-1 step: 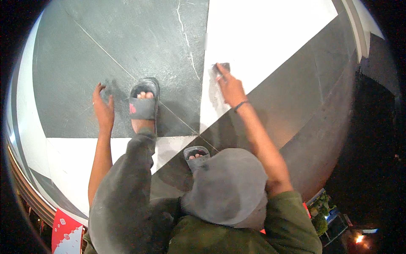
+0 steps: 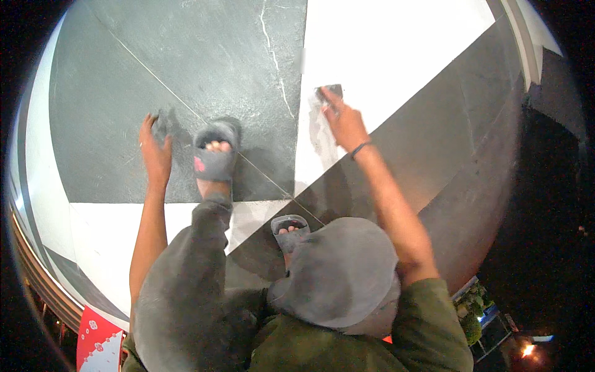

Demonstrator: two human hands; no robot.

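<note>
My right hand (image 2: 347, 127) reaches forward over the white floor section (image 2: 396, 49), its fingers pressed on a small dark rectangular pad (image 2: 335, 91). The pad lies flat against the white surface, and the fingers cover part of it. A greyish smear (image 2: 323, 141) runs along the white beside that hand. On the other side, my left hand (image 2: 156, 149) is held low over the dark grey floor section (image 2: 242, 68), thumb and fingers apart, with nothing in it. Its shadow falls next to the fingertips.
My left foot in a dark slide sandal (image 2: 215, 162) stands between the hands; the right sandal (image 2: 290, 222) is nearer my body. A dark grey band (image 2: 427, 136) crosses diagonally at right. A raised pale edge (image 2: 524, 43) curves at far right. A red and white panel (image 2: 96, 341) is at lower left.
My right hand and the pad have shifted slightly forward and to the right. My left hand has risen slightly in the picture. The left sandal has moved a little.
</note>
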